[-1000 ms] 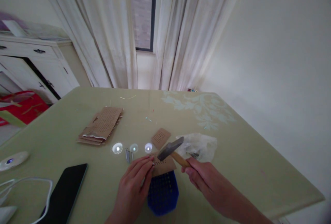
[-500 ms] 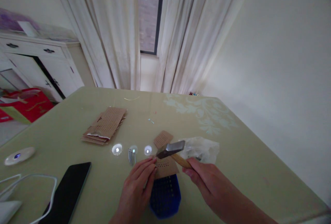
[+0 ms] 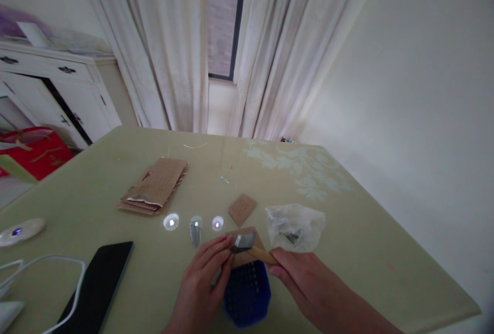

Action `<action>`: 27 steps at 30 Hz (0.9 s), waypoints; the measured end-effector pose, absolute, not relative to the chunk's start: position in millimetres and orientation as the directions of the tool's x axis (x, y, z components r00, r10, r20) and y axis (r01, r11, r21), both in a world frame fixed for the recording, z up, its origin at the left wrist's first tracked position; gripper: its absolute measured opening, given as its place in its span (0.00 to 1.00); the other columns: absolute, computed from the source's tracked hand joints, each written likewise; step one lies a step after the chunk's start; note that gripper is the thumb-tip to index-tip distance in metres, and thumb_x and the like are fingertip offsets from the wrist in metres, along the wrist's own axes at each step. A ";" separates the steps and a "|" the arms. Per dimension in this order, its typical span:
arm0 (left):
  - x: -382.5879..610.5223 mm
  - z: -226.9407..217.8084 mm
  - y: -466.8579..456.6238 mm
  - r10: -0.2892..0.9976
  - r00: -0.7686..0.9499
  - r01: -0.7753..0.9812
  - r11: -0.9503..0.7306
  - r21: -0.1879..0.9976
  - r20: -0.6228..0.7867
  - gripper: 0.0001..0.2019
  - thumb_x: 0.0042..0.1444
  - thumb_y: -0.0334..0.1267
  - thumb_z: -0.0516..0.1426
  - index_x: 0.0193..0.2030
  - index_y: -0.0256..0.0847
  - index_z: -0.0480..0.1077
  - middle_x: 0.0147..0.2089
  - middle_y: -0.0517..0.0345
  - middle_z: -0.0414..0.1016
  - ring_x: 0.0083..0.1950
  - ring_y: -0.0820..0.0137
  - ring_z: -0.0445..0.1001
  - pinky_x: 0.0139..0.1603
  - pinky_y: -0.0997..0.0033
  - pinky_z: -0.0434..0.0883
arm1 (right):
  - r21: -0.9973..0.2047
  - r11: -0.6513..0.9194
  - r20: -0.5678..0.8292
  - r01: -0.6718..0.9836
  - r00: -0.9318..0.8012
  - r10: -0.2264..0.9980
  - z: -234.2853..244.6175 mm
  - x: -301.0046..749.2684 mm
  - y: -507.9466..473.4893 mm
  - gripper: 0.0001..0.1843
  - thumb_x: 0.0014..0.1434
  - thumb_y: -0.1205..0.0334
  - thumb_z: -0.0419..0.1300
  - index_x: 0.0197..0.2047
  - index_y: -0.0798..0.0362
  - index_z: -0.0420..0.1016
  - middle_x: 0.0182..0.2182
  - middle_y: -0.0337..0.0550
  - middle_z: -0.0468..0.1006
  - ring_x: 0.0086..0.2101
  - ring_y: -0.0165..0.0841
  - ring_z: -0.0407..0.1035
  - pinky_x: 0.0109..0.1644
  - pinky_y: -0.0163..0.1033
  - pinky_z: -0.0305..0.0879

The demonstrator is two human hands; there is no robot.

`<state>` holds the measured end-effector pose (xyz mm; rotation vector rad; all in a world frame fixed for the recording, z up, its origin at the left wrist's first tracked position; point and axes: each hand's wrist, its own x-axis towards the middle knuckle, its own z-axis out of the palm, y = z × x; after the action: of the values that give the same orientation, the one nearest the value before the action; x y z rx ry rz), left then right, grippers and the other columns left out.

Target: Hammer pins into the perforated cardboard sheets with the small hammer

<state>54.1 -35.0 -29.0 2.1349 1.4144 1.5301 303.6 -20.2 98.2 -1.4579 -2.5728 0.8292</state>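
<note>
My right hand (image 3: 295, 272) is closed round the wooden handle of a hammer (image 3: 244, 242). Its metal head is down at a brown cardboard piece (image 3: 255, 232), right beside the fingertips of my left hand (image 3: 206, 269). Those left fingers are pinched together at the cardboard's left edge; whatever is between them is hidden by the fingers and hammer head. Rows of small holes in the cardboard are now mostly covered by the hammer. Beneath the cardboard stands a blue plastic basket (image 3: 247, 298) with a perforated base, and the cardboard lies over its far end.
Several nails (image 3: 195, 233) lie left of the cardboard. Beyond is a small punched cardboard piece (image 3: 242, 209). A clear plastic bag (image 3: 296, 226) with dark metal bits sits right. A cardboard stack (image 3: 158, 186), black phone-like slab (image 3: 98, 285), white cable (image 3: 82, 277) and white oval device (image 3: 23, 232) are left.
The hammer head has come down from above the cardboard onto it, beside my left fingertips. My right hand has dropped slightly and moved left. My left hand keeps its pinch.
</note>
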 end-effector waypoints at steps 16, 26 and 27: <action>53.6 -35.6 -38.2 0.868 -0.060 0.553 -0.382 0.740 0.493 0.23 0.65 0.38 0.64 0.67 0.49 0.70 0.59 0.52 0.86 0.54 0.59 0.88 0.57 0.58 0.85 | -0.472 0.404 -0.192 0.783 -0.539 0.820 80.8 299.5 -23.1 0.16 0.81 0.55 0.49 0.46 0.51 0.75 0.39 0.48 0.85 0.38 0.42 0.81 0.41 0.41 0.64; 31.3 -24.7 -30.4 0.928 -0.215 0.485 -0.170 0.858 0.305 0.21 0.66 0.56 0.62 0.59 0.48 0.77 0.57 0.50 0.87 0.50 0.55 0.89 0.45 0.59 0.86 | -0.957 -0.040 -0.145 0.288 -0.355 0.923 43.0 316.2 -7.3 0.30 0.75 0.32 0.52 0.45 0.52 0.75 0.24 0.30 0.62 0.20 0.26 0.54 0.21 0.31 0.50; 20.9 -23.9 -25.2 0.932 -0.288 0.474 -0.059 0.878 0.218 0.21 0.67 0.58 0.59 0.56 0.47 0.78 0.55 0.49 0.88 0.45 0.56 0.89 0.37 0.62 0.84 | -0.977 -0.138 -0.188 0.161 -0.352 0.917 32.0 316.4 -2.9 0.31 0.72 0.29 0.54 0.46 0.52 0.74 0.23 0.28 0.59 0.18 0.23 0.48 0.18 0.30 0.47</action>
<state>20.9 -25.2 -23.9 1.4978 1.7613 1.3149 316.4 -2.9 32.0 -1.2367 -1.5054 1.5491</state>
